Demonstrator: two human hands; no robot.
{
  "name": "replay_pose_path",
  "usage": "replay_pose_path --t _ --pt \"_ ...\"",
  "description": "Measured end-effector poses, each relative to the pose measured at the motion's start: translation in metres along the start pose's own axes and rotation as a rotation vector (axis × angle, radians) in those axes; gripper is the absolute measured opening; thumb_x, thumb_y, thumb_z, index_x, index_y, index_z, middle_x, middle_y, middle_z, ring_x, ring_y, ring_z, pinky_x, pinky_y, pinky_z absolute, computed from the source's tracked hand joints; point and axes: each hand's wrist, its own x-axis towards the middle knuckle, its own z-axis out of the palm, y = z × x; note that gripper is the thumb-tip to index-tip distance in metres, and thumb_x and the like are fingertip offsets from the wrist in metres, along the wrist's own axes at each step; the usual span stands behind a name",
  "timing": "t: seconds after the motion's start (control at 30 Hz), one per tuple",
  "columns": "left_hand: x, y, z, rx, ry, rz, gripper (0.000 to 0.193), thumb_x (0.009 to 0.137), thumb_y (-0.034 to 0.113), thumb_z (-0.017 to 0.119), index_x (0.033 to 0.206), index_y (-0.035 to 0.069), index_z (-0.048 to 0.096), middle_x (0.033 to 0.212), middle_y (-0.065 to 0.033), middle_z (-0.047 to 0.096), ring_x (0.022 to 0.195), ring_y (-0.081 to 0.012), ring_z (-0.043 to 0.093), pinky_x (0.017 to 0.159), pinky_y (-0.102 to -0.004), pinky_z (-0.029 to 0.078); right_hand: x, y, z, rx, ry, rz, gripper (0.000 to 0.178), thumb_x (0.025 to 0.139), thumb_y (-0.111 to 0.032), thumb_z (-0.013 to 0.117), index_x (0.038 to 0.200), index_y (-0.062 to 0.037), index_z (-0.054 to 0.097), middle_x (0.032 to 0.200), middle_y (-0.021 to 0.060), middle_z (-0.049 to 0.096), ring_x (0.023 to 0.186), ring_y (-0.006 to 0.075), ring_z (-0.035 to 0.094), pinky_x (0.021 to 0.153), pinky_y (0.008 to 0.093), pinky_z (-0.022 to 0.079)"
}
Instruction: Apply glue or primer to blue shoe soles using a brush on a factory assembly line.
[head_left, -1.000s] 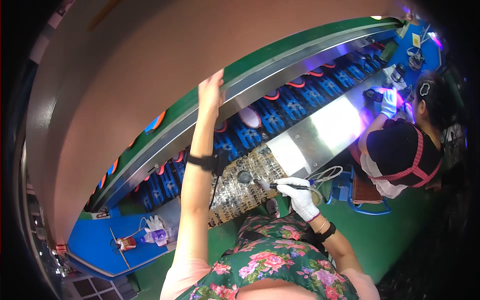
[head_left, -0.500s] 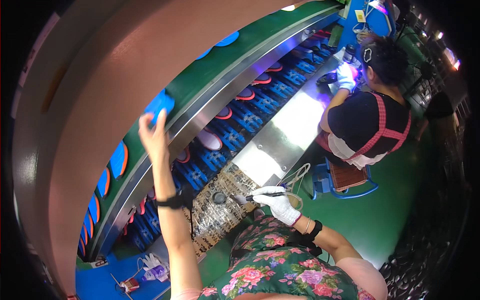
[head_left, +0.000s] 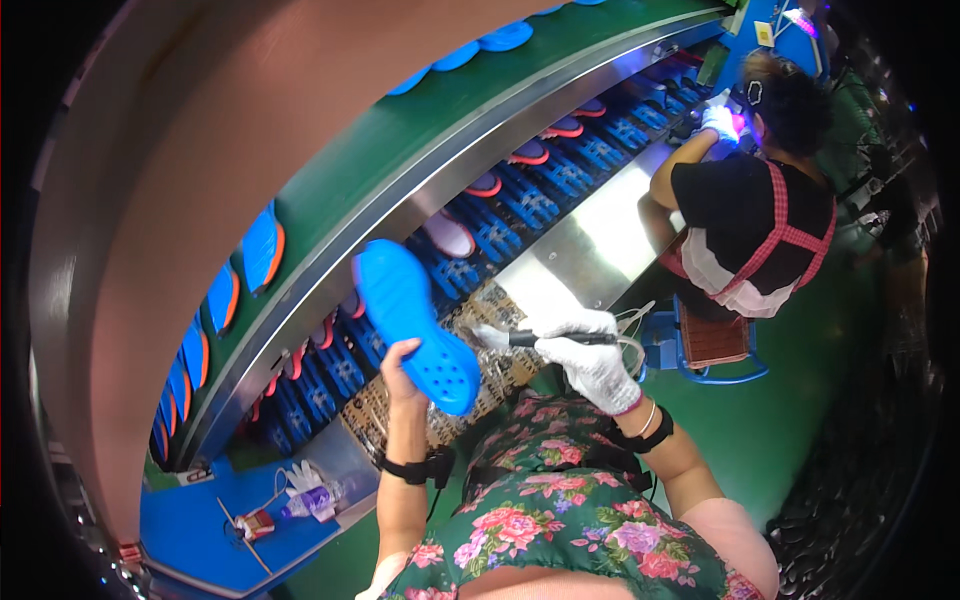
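A blue shoe sole (head_left: pixel 405 310) is upright in my bare left hand (head_left: pixel 401 375), gripped by its edge near the end with several small holes. My right hand (head_left: pixel 592 362), in a white knitted glove, closes around the black handle of a brush (head_left: pixel 522 339). The brush's pale bristles point left, toward the sole; from this angle I cannot tell if they touch it. A thin tube or cord trails from the handle's rear. Behind the sole lies a work ledge (head_left: pixel 515 372) covered in printed brown tape.
A green conveyor belt (head_left: pixel 330 205) carries more blue soles (head_left: pixel 262 247). Below it, a lower line of blue holders (head_left: pixel 530 205) bears red-edged shoe pieces (head_left: pixel 530 152). At right a co-worker (head_left: pixel 750 215) sits near a blue stool (head_left: pixel 712 335). A purple-labelled bottle (head_left: pixel 312 500) lies lower left.
My left hand has come back from the green belt, bringing a blue sole down in front of me. My right hand with the brush has risen and shifted slightly right.
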Motion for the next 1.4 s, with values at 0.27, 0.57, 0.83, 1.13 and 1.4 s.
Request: replay_pose_path --t 0.27,0.57,0.83,1.13,1.4 --pt "-0.043 -0.064 0.037 -0.316 -0.284 0.052 0.101 0.08 0.072 0.07 0.151 0.007 0.04 0.144 -0.0169 0.054 0.128 -0.0345 0.056 0.111 -0.0535 0.043 0.01 -0.033 0.038 -0.029 -0.103 -0.159 0.014 0.078 0.003 0.078 0.091 0.0018 0.076 0.1 0.0168 0.077 0.092 0.023 0.074 0.084 0.0352 0.058" --pt "-0.066 -0.05 0.085 -0.117 -0.079 0.129 0.091 0.095 0.08 0.03 0.157 0.012 0.033 0.154 -0.0097 0.046 0.137 -0.0304 0.047 0.117 -0.0458 0.037 0.025 -0.027 0.053 -0.495 -0.123 -0.582 0.026 0.078 -0.002 0.077 0.103 -0.0023 0.075 0.104 0.0139 0.075 0.093 0.026 0.071 0.082 0.0369 0.056" --pt "-0.066 -0.05 0.083 0.045 -0.051 0.06 0.103 0.089 0.088 0.023 0.157 0.011 0.031 0.151 -0.0129 0.047 0.136 -0.0296 0.049 0.114 -0.0466 0.041 0.02 -0.029 0.072 -0.682 -0.27 -0.711 0.034 0.077 -0.005 0.076 0.111 -0.0061 0.075 0.108 0.0115 0.074 0.095 0.03 0.07 0.084 0.0407 0.055" --pt "-0.057 -0.04 0.078 -0.039 -0.077 0.058 0.099 0.089 0.088 0.027 0.155 0.014 0.036 0.149 -0.0106 0.05 0.132 -0.0288 0.052 0.113 -0.0479 0.042 0.034 -0.021 0.074 -0.658 -0.261 -0.717 0.025 0.076 0.001 0.078 0.1 -0.0059 0.077 0.108 0.014 0.075 0.091 0.0272 0.072 0.083 0.0368 0.056" --pt "-0.048 -0.032 0.083 -0.08 -0.129 0.134 0.104 0.088 0.089 0.025 0.157 0.012 0.031 0.15 -0.0139 0.048 0.135 -0.032 0.051 0.113 -0.0499 0.042 0.043 -0.004 0.065 -0.36 -0.159 -0.512 0.022 0.077 -0.001 0.078 0.098 -0.0058 0.078 0.101 0.0126 0.076 0.09 0.0241 0.072 0.08 0.0351 0.057"
